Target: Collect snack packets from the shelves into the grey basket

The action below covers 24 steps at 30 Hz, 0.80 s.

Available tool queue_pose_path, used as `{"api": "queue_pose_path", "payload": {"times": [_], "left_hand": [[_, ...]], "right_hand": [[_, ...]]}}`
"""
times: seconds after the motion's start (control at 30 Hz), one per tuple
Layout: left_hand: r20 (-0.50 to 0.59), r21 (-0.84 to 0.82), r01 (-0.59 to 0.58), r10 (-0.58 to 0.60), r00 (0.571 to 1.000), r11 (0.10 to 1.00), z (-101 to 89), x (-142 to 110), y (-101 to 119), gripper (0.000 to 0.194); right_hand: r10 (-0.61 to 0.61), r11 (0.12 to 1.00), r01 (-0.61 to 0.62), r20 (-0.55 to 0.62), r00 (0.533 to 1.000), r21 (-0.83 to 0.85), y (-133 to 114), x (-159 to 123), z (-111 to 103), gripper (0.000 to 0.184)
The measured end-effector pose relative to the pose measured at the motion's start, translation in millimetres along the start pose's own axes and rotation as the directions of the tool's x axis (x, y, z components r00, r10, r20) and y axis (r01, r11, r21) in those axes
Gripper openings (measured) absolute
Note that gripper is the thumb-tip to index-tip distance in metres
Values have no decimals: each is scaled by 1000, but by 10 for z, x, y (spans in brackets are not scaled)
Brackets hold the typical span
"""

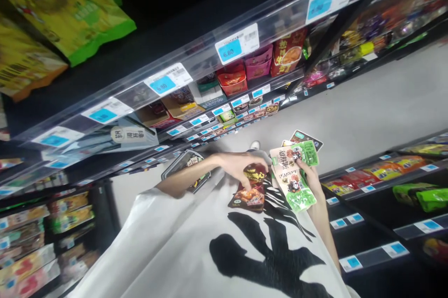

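Observation:
Close to my chest, my left hand [238, 167] is closed around dark red and black snack packets [249, 197] with food pictures on them. To its right, my right hand [310, 174] grips several snack packets fanned out. The front ones are green and pale snack packets [294, 179], and a black packet [308, 140] sticks out behind them. Below my left forearm a dark basket [175, 163] shows in part, with packets inside. Whether it hangs from that arm cannot be made out.
A long shelf [196, 72] with price tags runs along the left, with yellow bags [66, 13] on top and boxed snacks [233, 79] lower down. Another shelf [371, 188] of packets stands on the right. Grey floor [381, 97] lies between, with a shoe [255, 145] on it.

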<state>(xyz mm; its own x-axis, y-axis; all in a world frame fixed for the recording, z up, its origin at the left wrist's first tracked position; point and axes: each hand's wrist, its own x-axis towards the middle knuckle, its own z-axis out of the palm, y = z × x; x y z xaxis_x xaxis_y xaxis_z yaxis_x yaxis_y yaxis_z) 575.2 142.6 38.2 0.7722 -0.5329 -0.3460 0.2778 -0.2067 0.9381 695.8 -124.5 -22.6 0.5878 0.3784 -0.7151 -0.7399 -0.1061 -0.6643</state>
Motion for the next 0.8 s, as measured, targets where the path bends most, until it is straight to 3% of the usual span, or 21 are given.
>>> {"api": "queue_pose_path", "payload": {"times": [0.13, 0.23, 0.3, 0.37, 0.43, 0.47, 0.53, 0.6, 0.67, 0.7, 0.8], "left_hand": [[47, -200, 18, -9, 999, 980, -74, -137, -200, 66], [-174, -283, 37, -89, 981, 958, -337, -190, -502, 69], [-437, -254, 31, -143, 888, 967, -596, -159, -791, 70], [-655, -196, 84, -195, 730, 977, -843, -54, -1100, 66], [-782, -108, 239, -231, 578, 965, -1014, 110, -1366, 50], [-813, -39, 326, -220, 539, 944, -1061, 200, -1468, 40], [-829, 149, 455, -140, 541, 878, -1094, 369, -1605, 28], [-818, 311, 518, -54, 573, 796, -1087, 493, -1671, 41], [-823, 357, 589, -55, 566, 725, -1091, 563, -1700, 56], [-837, 329, 636, -97, 539, 698, -1108, 582, -1710, 59], [-880, 130, 741, -268, 392, 659, -1223, 607, -1732, 53]], "right_hand": [[42, 999, -42, -37, 998, 16, -7, 7, -25, 59], [54, 997, -51, -57, 997, 56, -24, 11, -18, 60], [69, 996, -65, -55, 996, 67, -41, 8, -6, 58], [80, 995, -78, -32, 996, 58, -60, 0, -1, 54], [67, 997, -66, -17, 998, 43, -70, -9, -9, 53], [58, 998, -57, -18, 998, 38, -71, -14, -17, 54], [45, 998, -44, -41, 998, 35, -66, -23, -37, 58], [50, 998, -48, -65, 997, 34, -57, -37, -56, 63], [55, 998, -52, -83, 995, 31, -53, -57, -67, 66], [53, 998, -51, -86, 995, 28, -54, -71, -68, 66], [41, 999, -39, -92, 995, 21, -57, -111, -57, 65]]}}
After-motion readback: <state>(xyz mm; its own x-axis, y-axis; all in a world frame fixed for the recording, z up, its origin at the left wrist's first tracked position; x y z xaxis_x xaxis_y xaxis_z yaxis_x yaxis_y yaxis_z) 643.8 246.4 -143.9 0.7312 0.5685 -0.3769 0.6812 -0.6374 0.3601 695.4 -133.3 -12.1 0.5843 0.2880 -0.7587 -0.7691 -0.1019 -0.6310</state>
